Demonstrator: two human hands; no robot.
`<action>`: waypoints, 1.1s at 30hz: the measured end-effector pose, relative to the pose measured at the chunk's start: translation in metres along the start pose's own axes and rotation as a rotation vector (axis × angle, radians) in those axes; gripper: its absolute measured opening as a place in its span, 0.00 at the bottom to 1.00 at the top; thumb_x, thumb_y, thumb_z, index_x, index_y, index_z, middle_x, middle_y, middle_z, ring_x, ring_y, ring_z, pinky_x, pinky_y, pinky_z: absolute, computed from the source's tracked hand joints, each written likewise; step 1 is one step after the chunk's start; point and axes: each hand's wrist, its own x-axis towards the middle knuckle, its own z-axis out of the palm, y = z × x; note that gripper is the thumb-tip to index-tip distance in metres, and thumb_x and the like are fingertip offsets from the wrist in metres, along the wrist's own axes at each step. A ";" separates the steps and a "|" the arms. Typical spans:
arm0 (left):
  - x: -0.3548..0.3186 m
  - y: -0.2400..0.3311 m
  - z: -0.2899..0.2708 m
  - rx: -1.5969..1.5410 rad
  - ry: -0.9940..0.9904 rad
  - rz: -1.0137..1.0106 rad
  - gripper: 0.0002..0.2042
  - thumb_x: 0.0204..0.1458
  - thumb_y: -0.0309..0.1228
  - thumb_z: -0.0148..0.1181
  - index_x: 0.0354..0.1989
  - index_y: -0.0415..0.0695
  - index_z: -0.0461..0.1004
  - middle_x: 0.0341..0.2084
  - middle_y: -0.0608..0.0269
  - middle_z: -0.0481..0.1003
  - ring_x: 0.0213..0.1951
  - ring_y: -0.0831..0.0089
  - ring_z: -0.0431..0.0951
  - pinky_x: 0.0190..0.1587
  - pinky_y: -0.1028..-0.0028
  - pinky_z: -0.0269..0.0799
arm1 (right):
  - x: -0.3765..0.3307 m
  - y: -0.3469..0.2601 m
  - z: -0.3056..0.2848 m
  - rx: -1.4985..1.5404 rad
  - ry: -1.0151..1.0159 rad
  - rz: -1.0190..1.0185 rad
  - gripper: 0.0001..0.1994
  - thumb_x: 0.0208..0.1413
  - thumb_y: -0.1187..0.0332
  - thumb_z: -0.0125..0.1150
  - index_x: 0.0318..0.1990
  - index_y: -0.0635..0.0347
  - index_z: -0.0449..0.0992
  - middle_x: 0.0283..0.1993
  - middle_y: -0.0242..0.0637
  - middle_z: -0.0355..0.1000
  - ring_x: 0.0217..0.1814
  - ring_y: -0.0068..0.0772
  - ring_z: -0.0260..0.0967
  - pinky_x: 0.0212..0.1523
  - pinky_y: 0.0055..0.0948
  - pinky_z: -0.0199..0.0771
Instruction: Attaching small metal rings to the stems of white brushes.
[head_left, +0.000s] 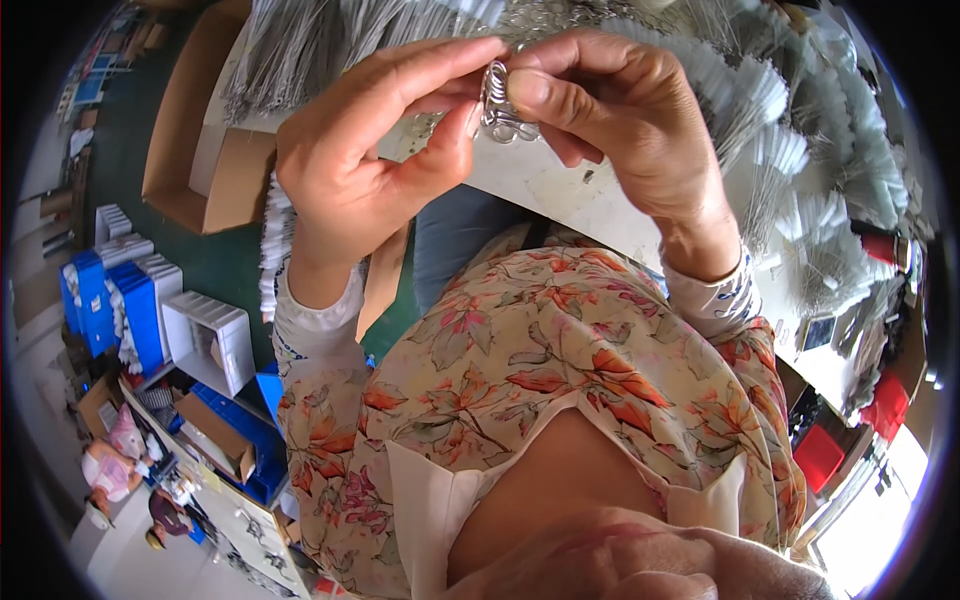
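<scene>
Above the table edge, my two hands meet at a small cluster of shiny metal rings (494,92). The rings sit in a tight row, with a few looser ones hanging at the bottom. My right hand (635,125) pinches the cluster between thumb and forefinger. On the other side, my left hand (365,145) is curved, its forefinger tip and thumb closed in on the rings' left side. More metal pieces show behind the hands, partly hidden by the fingers.
Bundles of thin wire-stemmed brushes (790,160) with whitish bristles cover the white table (600,195). An open cardboard box (240,180) stands at the left. Blue bins (135,310) and a white crate (208,342) lie farther left. Two people (115,470) are at another table.
</scene>
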 end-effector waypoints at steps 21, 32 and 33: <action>-0.015 0.021 -0.072 -0.147 -0.197 -0.624 0.08 0.58 0.28 0.48 0.41 0.36 0.68 0.21 0.70 0.66 0.18 0.86 0.58 0.21 0.84 0.57 | 0.041 0.011 0.039 -0.093 -0.312 0.029 0.06 0.52 0.71 0.60 0.36 0.64 0.77 0.20 0.27 0.69 0.20 0.11 0.63 0.18 0.13 0.58; -0.055 0.026 -0.100 0.171 -0.132 -0.644 0.09 0.57 0.27 0.48 0.38 0.34 0.72 0.23 0.65 0.72 0.26 0.82 0.71 0.29 0.82 0.66 | 0.046 0.028 0.085 -0.044 -0.460 0.033 0.05 0.53 0.73 0.58 0.35 0.65 0.75 0.25 0.29 0.71 0.23 0.14 0.65 0.22 0.13 0.63; -0.057 0.023 -0.094 -0.001 0.042 -0.609 0.09 0.57 0.27 0.48 0.37 0.34 0.72 0.27 0.63 0.73 0.30 0.79 0.72 0.34 0.80 0.67 | 0.045 0.031 0.090 0.001 -0.426 -0.006 0.04 0.53 0.74 0.58 0.35 0.65 0.75 0.26 0.30 0.71 0.23 0.15 0.66 0.23 0.13 0.64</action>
